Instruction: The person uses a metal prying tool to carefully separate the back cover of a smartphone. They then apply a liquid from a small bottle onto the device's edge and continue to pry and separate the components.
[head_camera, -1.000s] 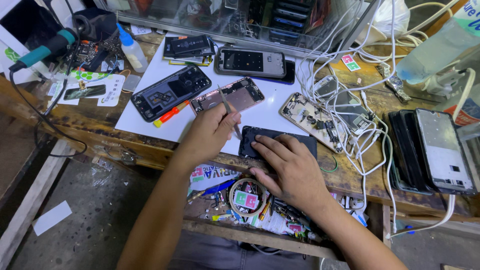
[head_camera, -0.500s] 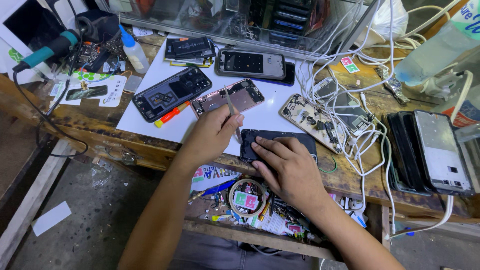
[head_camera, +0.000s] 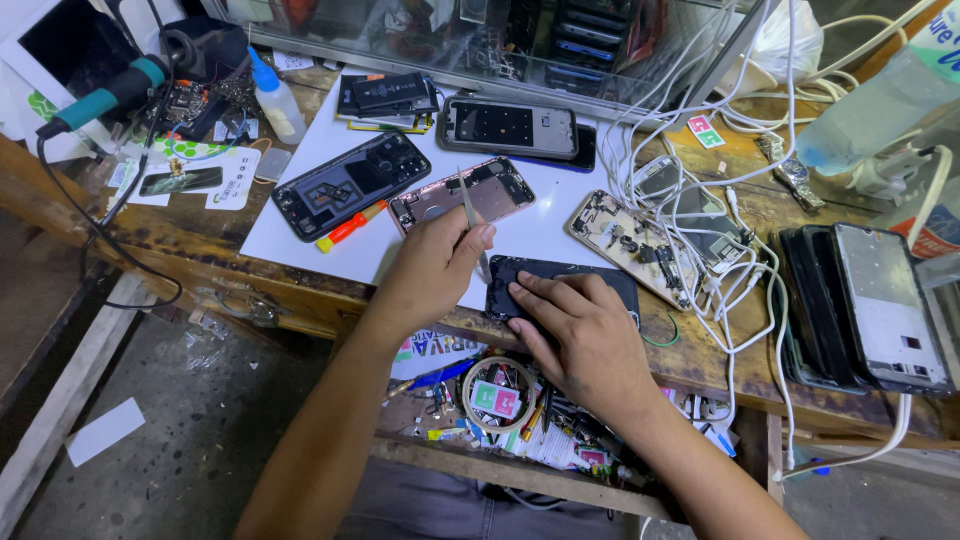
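Working on a dark phone (head_camera: 590, 280) with tweezers (head_camera: 470, 215) at a cluttered repair bench (head_camera: 700, 350).

The tweezers are gripped in the left hand (head_camera: 435, 265), fingers closed around them, their tip lowered to the phone's left edge. The phone is pressed flat by the right hand (head_camera: 580, 335), fingers spread on its surface, at the bench's near edge beside a white sheet (head_camera: 290, 215). An opened pink phone frame (head_camera: 455, 195) lies just beyond the left hand, and tangled white cables (head_camera: 700, 200) are seen to the right.

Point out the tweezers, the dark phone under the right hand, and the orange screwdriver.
tweezers (head_camera: 468, 205), head view, upper shaft.
dark phone (head_camera: 590, 275), head view, bare top edge.
orange screwdriver (head_camera: 352, 227), head view, handle middle.
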